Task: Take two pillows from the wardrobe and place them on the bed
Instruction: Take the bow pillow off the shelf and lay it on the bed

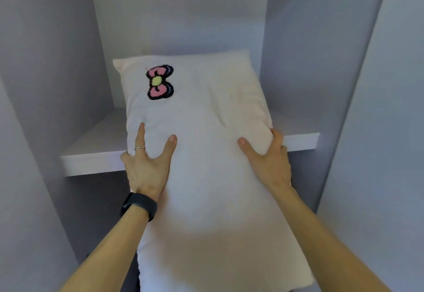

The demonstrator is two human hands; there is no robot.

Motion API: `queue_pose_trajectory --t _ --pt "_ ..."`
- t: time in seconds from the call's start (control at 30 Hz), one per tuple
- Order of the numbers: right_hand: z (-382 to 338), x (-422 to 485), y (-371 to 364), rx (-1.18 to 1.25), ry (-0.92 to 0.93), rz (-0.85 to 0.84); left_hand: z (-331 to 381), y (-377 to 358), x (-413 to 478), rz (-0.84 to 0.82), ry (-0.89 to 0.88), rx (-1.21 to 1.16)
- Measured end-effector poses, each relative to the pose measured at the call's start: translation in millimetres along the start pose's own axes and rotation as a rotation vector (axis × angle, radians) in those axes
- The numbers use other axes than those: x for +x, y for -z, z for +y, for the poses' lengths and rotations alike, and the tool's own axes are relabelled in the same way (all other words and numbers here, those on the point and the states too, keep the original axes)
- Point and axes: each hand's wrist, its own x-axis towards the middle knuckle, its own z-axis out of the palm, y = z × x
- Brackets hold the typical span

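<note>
Your forearms entered from the lower corners of the frame and met at the white pillow, which filled the centre and lower middle of the picture. Its far end lay on the wardrobe shelf in the upper middle, while its near end hung out past the shelf edge toward the bottom of the frame. Your left hand gripped the pillow's left side, thumb and one finger spread on top and the other fingers hidden beneath. Your right hand clasped the right side, thumb on top and fingers wrapped round the edge. A pink bow patch marked the pillow at upper centre-left; a dark wristband sat on your left wrist and a thin ring on one left finger. Judged from this, the task was at an early stage: one pillow was partly withdrawn, no second pillow was visible, and the bed was out of view.
</note>
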Motion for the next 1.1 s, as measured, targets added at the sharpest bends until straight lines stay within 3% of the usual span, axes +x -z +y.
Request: queue_pose_trajectory --t 0.23,0.63,0.83,1.1 --pt "48 -106 19 0.049 -0.118 0.29 -26 -3 -44 -0.174 -0.184 -0.05" --pt "121 -269 85 -0.107 -0.396 0.546 -82 -34 -169 -0.6 -0.171 -0.226" --pt "150 -347 92 -0.158 -0.565 0.618 -130 -24 -231 -0.77 -0.135 -0.141" --pt "204 -473 94 -0.139 -0.906 0.727 -190 -18 -323 -1.201 -0.103 0.038"
